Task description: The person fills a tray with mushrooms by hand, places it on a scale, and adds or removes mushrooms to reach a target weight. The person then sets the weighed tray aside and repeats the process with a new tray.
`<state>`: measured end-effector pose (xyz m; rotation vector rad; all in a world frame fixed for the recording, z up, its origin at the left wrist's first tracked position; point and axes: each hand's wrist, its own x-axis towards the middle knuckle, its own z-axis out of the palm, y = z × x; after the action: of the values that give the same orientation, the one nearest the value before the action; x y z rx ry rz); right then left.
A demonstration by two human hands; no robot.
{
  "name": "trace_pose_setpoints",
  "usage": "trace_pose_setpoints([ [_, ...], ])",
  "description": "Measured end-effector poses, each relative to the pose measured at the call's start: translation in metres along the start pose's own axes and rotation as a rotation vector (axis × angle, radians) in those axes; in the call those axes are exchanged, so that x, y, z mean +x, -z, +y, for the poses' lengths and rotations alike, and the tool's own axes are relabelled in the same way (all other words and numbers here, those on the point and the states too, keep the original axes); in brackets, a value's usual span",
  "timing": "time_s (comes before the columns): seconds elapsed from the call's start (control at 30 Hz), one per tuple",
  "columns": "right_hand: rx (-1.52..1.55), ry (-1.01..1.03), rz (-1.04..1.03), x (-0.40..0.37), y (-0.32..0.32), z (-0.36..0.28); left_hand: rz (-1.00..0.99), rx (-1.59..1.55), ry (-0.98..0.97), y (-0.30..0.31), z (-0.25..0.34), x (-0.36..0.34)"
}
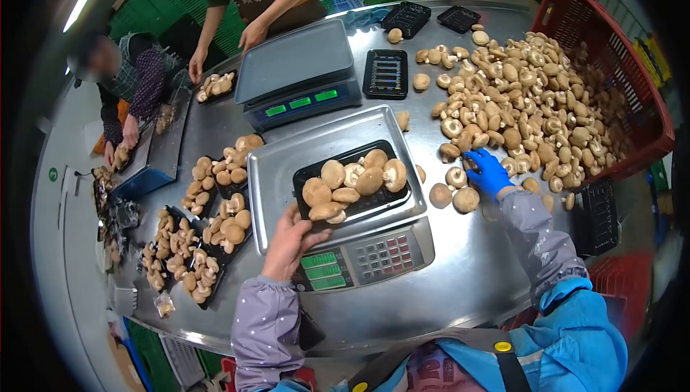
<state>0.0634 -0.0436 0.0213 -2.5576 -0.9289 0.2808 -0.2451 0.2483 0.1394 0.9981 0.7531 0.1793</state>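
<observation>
A black plastic tray (394, 200) of brown-capped mushrooms (370, 180) sits on the steel pan (277, 176) of a digital scale. My bare left hand (290, 239) is at the tray's near-left corner, thumb and fingers around its edge, close to a mushroom lying there. On the right, my blue-gloved right hand (489, 172) reaches to the near edge of a large mushroom heap (528, 97). Its fingers are apart, and I see no mushroom in them. Three loose mushrooms (466, 200) lie just left of that hand. Green digits glow on the scale's display (323, 271).
Filled mushroom trays (208, 241) crowd the left side. Beyond stands a second scale (295, 65), with empty black trays (386, 74) beside it. A tipped red crate (640, 122) borders the heap. Two people work across the table, one hand (253, 34) near the far scale.
</observation>
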Motion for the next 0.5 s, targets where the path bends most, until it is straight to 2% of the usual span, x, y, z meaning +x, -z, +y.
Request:
trace_pose_setpoints([
  [0.07, 0.064, -0.056, -0.030, -0.003, 0.003, 0.000, 0.137, 0.217, -0.076, 0.011, 0.001, -0.001],
  [0.13, 0.124, -0.112, -0.054, -0.005, 0.012, -0.003, 0.183, 0.225, -0.133, 0.015, -0.001, -0.003],
  [0.2, 0.249, -0.064, 0.127, -0.003, 0.021, -0.008, 0.250, 0.429, -0.268, 0.013, 0.000, -0.006],
  [0.23, 0.261, 0.024, 0.286, 0.004, 0.020, -0.012, 0.282, 0.548, -0.313, 0.005, 0.002, -0.010],
  [0.27, 0.259, 0.023, 0.284, 0.010, 0.023, -0.016, 0.282, 0.547, -0.311, 0.003, 0.001, -0.009],
  [0.33, 0.637, 0.086, 0.263, 0.014, 0.046, -0.069, 0.361, 1.102, -0.609, -0.003, -0.002, -0.008],
  [0.4, 0.785, 0.153, 0.141, 0.011, 0.061, -0.124, 0.375, 1.062, -0.632, -0.011, -0.002, -0.005],
  [0.47, 0.754, 0.327, 0.023, 0.005, 0.078, -0.178, 0.411, 1.129, -0.751, -0.012, -0.004, 0.001],
  [0.5, 0.742, 0.415, 0.046, 0.004, 0.073, -0.198, 0.410, 1.130, -0.754, -0.013, -0.003, 0.002],
])
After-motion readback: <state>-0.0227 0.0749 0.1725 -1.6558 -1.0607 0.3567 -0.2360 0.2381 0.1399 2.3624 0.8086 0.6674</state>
